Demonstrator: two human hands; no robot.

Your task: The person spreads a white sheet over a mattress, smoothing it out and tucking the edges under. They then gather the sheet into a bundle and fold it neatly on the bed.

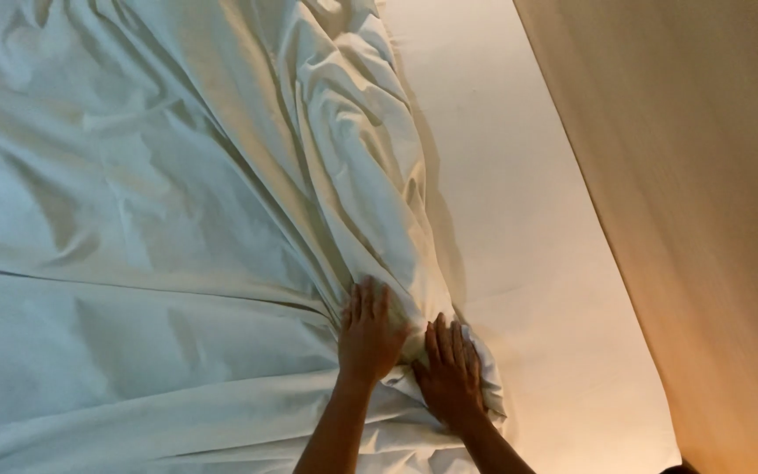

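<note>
Low in the frame's middle, the left hand (368, 333) and right hand (451, 373) press flat, fingers together, on the bunched white sheet (177, 228) over the mattress (519, 219); firm, even outward strokes would flatten that ridge best.

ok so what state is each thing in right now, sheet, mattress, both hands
white sheet: spread out, creased, bunched into a ridge along its right edge
mattress: bare strip uncovered beside the sheet
left hand: palm down on the bunched sheet
right hand: palm down, pressing the sheet's edge
</note>
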